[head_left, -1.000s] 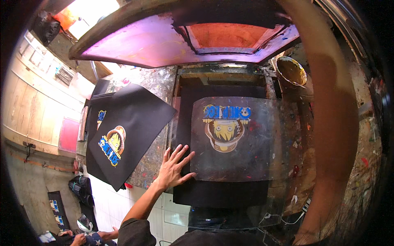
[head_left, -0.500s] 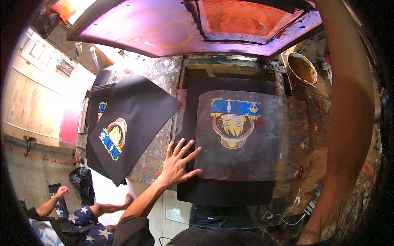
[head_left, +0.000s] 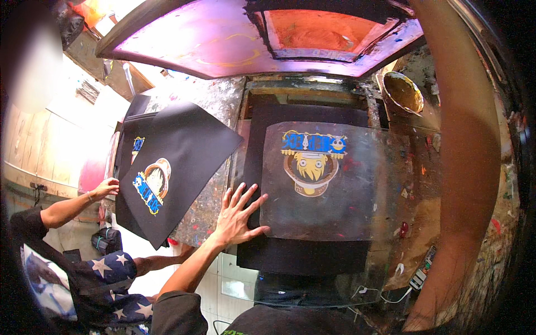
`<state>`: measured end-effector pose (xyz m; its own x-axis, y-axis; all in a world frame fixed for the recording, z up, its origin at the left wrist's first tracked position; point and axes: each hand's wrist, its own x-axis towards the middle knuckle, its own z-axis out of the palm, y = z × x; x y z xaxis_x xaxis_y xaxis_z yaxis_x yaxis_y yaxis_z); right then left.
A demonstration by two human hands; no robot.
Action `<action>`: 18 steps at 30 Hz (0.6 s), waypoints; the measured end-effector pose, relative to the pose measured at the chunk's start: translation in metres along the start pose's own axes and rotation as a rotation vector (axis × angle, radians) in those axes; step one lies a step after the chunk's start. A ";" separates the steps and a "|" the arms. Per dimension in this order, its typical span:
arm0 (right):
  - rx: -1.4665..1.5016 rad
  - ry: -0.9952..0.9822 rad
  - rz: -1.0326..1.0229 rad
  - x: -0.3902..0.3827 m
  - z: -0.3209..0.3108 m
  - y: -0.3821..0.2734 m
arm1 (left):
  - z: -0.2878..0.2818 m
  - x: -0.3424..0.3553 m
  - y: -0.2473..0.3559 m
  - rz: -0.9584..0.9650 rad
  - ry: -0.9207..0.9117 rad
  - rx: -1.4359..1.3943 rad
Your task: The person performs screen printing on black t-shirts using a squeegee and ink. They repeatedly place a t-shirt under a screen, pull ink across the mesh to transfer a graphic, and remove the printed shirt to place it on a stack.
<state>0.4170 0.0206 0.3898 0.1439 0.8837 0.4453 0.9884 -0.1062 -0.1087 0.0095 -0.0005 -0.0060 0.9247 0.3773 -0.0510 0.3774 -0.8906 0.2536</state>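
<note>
My left hand [head_left: 239, 218] rests flat with fingers spread at the left edge of a clear plastic sheet [head_left: 312, 220]. Beneath that sheet lies a black sheet [head_left: 301, 259], and a cartoon print [head_left: 311, 164] in yellow, brown and blue shows there upside down. I cannot tell which layer bears the print. My right arm [head_left: 466, 139] stretches up along the right side toward the raised printing screen [head_left: 206, 47]; its hand is out of the picture. The screen is tilted up, with an orange-red panel [head_left: 310, 30] within dark borders.
Black sheets with the same cartoon [head_left: 190, 134] lie overlapped on the left of the paint-stained table [head_left: 215, 198]. Another person's hand [head_left: 106, 188] is at their left edge. A paint-smeared tub [head_left: 402, 92] stands at the far right, a power strip [head_left: 422, 271] at the near right.
The other person has come closer from the lower left, a hand now up at the black sheets' edge. My left hand stays flat and spread in place. The view has shifted slightly.
</note>
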 end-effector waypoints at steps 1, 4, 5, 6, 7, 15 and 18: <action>0.008 -0.015 0.023 -0.006 -0.004 -0.006 | -0.001 0.000 0.001 0.000 -0.001 0.002; 0.020 -0.020 -0.011 0.000 -0.003 0.002 | -0.005 0.001 0.002 0.007 -0.006 0.003; 0.019 -0.011 0.013 0.002 -0.001 0.006 | -0.004 0.002 0.001 0.015 -0.005 -0.002; 0.017 -0.001 0.036 0.004 0.001 0.010 | -0.003 0.003 0.001 0.022 -0.003 -0.008; 0.018 0.010 0.056 0.005 0.004 0.010 | -0.004 0.003 0.001 0.024 -0.001 -0.010; 0.035 0.022 0.117 0.000 0.037 0.001 | 0.015 -0.016 0.010 -0.082 0.269 -0.121; 0.100 0.139 0.006 -0.020 0.042 0.014 | 0.037 0.037 0.116 -0.262 0.481 -0.156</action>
<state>0.4257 0.0208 0.3423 0.1621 0.8110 0.5622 0.9787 -0.0596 -0.1963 0.0896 -0.0990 -0.0143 0.6603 0.6863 0.3050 0.5454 -0.7174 0.4334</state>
